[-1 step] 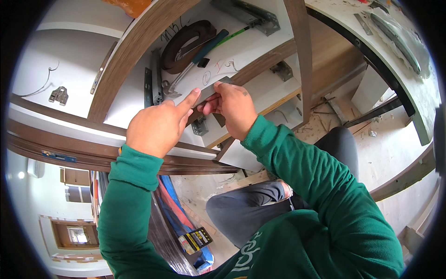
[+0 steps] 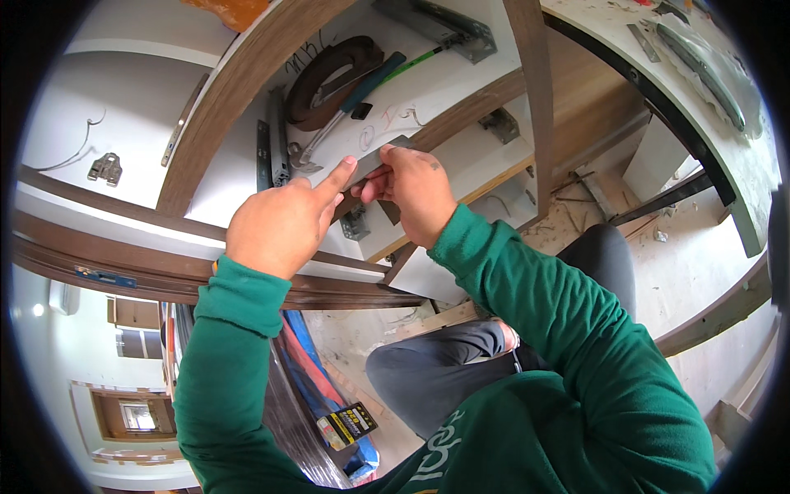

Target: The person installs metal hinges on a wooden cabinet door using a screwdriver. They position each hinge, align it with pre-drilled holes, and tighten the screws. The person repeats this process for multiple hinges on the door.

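Observation:
Both my hands are at the front wooden edge of an open cabinet, on a thin flat grey piece whose material I cannot make out. My left hand has its index finger stretched along one end of it, the other fingers curled below. At the other end, my right hand pinches it between the thumb on top and bent fingers underneath. Just beyond, on the white panel, lie a claw hammer with a blue-green grip and a roll of brown edge banding.
Metal drawer runners lie at the cabinet's back. A metal hinge plate sits on the left panel. On the right, a plastic-wrapped item rests on a white worktop. Below are my bent knees and a yellow-black package.

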`<state>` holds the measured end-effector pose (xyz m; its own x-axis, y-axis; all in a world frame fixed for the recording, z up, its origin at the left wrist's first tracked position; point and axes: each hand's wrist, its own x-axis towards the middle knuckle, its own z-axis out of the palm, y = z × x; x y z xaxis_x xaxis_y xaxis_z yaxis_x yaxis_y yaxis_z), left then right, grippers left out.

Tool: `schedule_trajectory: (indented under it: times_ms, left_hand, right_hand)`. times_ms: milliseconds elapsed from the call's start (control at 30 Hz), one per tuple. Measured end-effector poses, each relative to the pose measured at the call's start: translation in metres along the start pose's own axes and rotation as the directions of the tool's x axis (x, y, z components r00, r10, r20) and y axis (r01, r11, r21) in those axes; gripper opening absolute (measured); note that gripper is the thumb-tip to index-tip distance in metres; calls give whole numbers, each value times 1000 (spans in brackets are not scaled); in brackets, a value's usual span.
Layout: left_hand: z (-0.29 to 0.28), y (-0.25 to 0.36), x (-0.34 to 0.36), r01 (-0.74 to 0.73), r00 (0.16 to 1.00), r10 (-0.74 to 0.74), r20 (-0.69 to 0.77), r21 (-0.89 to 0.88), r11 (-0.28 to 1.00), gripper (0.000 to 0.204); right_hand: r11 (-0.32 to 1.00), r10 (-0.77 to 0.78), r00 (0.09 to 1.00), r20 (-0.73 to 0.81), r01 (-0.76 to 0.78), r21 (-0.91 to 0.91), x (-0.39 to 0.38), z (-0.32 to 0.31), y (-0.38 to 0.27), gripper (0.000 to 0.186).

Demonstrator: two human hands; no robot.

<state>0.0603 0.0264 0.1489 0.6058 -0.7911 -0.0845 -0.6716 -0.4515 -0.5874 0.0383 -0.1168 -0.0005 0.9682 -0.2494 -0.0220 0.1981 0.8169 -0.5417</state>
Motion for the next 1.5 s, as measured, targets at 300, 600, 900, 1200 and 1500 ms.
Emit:
schedule_trajectory:
  times_ms: [300,600,900,1200,1500]
  left_hand:
    - [1,1,2,-12,1000,12,-12,2,1000,50]
    - [0,5,5,-12,1000,12,-15,-4,1000,50]
    - [1,12,17,-7,999,5,-44,-34,999,49]
    - [15,7,0,3,997,-9,-72,-85,996,50]
    - [17,-8,-29,58,998,-58,3,-56,997,53]
  right_hand:
    - [999,-29,999,-43,31,39,-2,2,-2,32]
    - [999,-46,998,-53,47,16,-1,-2,-4,31]
    - [996,-80,994,-69,83,41,3,-9,-14,30]
    - [995,-44,995,-88,35,-99,-3,0,-6,30]
    - [992,70,997,-32,-73,-105,-3,15,17,34]
